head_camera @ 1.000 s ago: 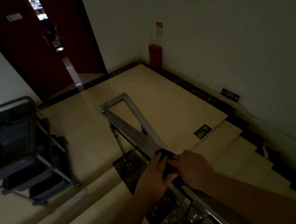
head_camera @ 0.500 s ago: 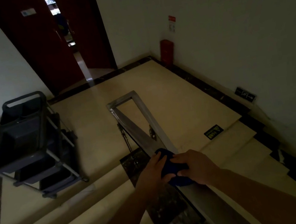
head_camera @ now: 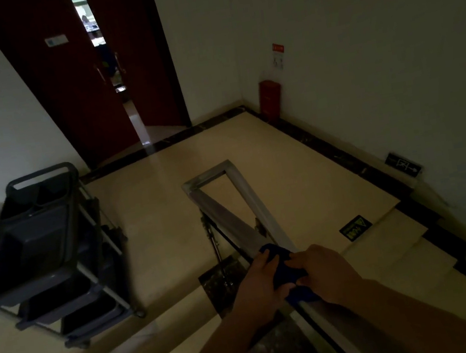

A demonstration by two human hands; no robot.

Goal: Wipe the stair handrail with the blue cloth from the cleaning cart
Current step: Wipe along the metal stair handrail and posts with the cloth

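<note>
On the stairs, a person looks down at a long shiny metal stair handrail that runs away from them toward the landing below. A small dark blue cloth is wrapped over the top of this rail. Both hands are on it. The left hand sits on the left side of the rail, with its fingers curled around the cloth and pressing it down. The right hand sits on the right side, and its fingers are bent in and pinching the cloth too. So both hands are closed on the cloth, and the two hands nearly touch each other over the rail. The rail's long way goes from near the person's body, up and away, to a bend at the far end by the landing. The part of the rail past the fingers looks like it has not been wiped yet, so I think the cloth needs to slide forward along the rail, straight ahead of the fingers. Both hands are about the same way along the rail. A grey plastic cleaning cart stands well apart on the left, on the pale tiled floor.
</note>
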